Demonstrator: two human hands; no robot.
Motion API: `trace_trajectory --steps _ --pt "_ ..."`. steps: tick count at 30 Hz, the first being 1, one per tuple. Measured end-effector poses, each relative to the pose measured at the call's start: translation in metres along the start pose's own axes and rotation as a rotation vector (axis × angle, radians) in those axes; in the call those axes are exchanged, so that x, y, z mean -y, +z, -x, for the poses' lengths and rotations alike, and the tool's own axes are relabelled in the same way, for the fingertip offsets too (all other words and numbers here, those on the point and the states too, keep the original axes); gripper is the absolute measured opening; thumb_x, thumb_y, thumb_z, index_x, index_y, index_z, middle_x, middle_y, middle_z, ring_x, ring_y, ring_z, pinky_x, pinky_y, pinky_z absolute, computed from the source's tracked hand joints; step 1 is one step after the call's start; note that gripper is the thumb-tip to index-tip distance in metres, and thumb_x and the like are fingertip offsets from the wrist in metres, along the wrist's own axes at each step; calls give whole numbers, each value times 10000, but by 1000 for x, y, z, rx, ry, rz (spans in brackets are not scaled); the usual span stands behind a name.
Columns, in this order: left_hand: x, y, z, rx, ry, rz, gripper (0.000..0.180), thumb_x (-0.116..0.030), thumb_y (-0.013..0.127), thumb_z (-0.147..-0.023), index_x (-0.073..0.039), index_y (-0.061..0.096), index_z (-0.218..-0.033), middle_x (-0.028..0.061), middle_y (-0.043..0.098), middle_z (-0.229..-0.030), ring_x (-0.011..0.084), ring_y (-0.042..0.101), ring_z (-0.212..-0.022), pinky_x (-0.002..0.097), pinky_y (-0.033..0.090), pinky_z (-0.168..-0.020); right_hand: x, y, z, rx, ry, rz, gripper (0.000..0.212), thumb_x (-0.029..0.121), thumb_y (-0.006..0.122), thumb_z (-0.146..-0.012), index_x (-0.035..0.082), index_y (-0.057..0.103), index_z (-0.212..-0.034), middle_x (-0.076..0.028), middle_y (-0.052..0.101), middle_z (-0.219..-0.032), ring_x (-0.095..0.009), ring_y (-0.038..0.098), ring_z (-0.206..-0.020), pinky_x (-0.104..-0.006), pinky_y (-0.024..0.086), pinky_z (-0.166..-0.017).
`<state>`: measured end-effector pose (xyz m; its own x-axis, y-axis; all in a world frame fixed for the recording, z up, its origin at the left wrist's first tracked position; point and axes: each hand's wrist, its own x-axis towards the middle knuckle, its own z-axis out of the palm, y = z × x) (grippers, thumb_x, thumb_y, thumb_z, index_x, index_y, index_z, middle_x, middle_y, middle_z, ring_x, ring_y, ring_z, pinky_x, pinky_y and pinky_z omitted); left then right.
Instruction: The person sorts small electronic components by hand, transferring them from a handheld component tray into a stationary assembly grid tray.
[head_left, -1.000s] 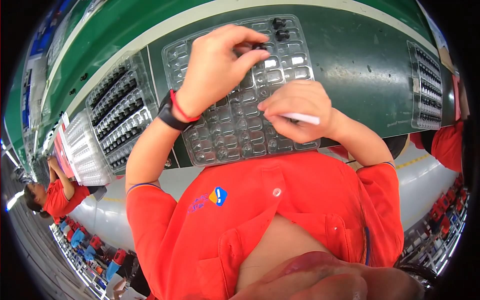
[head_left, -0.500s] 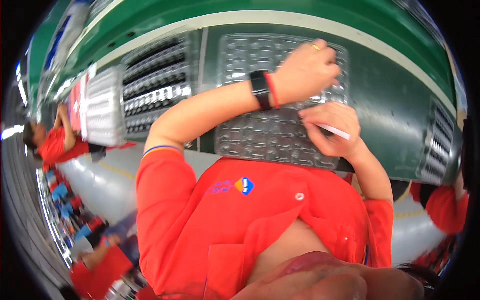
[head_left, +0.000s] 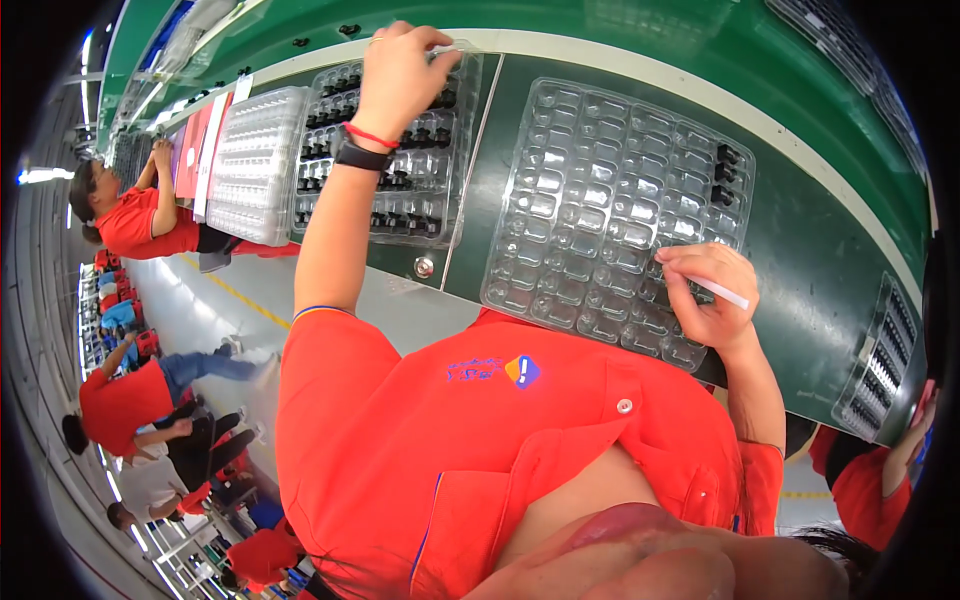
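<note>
My left hand (head_left: pixel 405 75), with a dark watch and a red band at the wrist, reaches over the far edge of a clear plastic tray (head_left: pixel 468 110) that holds rows of small black parts. Its thumb and forefinger stretch apart toward the tray's far right corner, and I make out nothing between them. At the near right of a second clear tray (head_left: pixel 590 200), my right hand (head_left: pixel 715 295) is closed round a thin white stick (head_left: pixel 718 291), its fingertips over the pockets. Several black parts (head_left: pixel 724 175) sit in this tray's far right pockets; most other pockets are bare.
Left of the filled tray stands a stack of clear trays (head_left: pixel 255 165). Another tray of dark parts (head_left: pixel 880 360) lies at the far right. A few black parts (head_left: pixel 349 30) rest on the green ledge. A person in red (head_left: pixel 130 210) is at the bench on the left.
My left hand has moved from the middle tray to the filled tray on the left. The view has shifted, uncovering the black parts in the middle tray. My right hand still holds the white stick.
</note>
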<state>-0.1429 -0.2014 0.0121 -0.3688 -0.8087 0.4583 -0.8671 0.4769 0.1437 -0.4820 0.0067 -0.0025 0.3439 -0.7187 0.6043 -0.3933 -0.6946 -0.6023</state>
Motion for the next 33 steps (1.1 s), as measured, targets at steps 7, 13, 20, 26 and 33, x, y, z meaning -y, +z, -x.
trace_trajectory --steps 7,13,20,26,33 --pt "29 12 6 98 -100 86 257 -296 753 -751 -84 733 -895 82 650 -709 234 619 -679 340 500 -658 0 2 0 -14 18 11 184 -114 644 -711 3 594 -844 -146 702 -812 -231 683 -679 -301 507 -591" --pt "15 12 6 45 -184 139 151 -233 729 -749 -87 712 -784 89 685 -715 280 665 -677 365 514 -623 -2 1 -1 -34 26 -6 187 -113 649 -712 7 598 -846 -142 703 -810 -229 686 -685 -297 512 -599" --pt "-77 -16 8 52 -297 844 112 -90 708 -821 6 657 -846 70 698 -859 116 671 -703 234 526 -647 -2 -4 0 -82 50 4 190 -124 649 -711 11 589 -829 -134 699 -791 -235 687 -676 -300 516 -593" --pt "-156 -11 37 401 -180 1204 152 -38 741 -785 1 621 -870 32 663 -884 54 611 -743 186 492 -615 -7 -11 4 -189 75 -117 182 -160 606 -753 -21 575 -865 -192 683 -845 -262 684 -767 -313 529 -641" --pt "-189 18 58 648 -262 1254 278 -49 803 -727 8 678 -968 34 661 -838 43 621 -652 181 509 -609 -9 -9 6 -260 92 -163 247 -175 582 -808 -37 542 -1008 -226 664 -960 -280 678 -867 -347 566 -748"
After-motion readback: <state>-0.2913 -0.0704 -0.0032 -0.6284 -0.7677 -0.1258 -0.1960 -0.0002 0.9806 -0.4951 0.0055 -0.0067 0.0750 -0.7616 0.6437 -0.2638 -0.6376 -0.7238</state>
